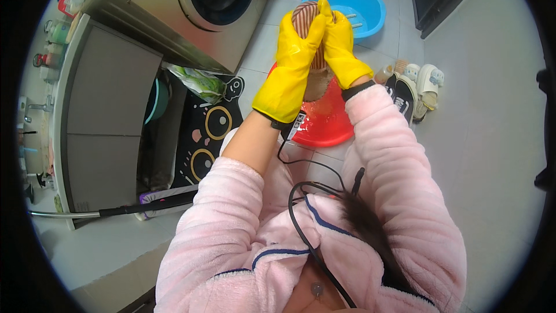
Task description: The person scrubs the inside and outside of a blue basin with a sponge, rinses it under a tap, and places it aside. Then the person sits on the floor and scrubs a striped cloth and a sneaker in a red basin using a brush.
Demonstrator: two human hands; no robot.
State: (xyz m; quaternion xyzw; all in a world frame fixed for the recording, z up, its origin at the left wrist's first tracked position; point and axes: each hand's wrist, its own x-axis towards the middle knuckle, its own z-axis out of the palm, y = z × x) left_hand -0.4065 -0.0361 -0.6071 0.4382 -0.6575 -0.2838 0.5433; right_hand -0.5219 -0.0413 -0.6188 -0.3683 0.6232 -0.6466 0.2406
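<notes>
A striped red-and-white fabric slipper point(319, 61) with a beige fleecy part is held between both hands above a red plastic basin point(323, 124). My left hand point(300, 43), in a yellow rubber glove, grips the slipper's upper end from the left. My right hand point(339, 37), gloved the same, closes on it from the right, its thumb touching or very near the left thumb. The fingers behind the slipper are partly hidden. A blue plastic basin point(377, 19) stands on the floor just beyond the right hand, with pale sticks or handles inside it.
A front-loading washing machine point(191, 21) stands at the upper left, beside a grey cabinet point(108, 87). A black patterned mat point(236, 108) and a green-and-white plastic bag point(202, 83) lie near it. Shoes point(406, 95) stand at the right by the wall. A black cable point(293, 208) hangs before my chest.
</notes>
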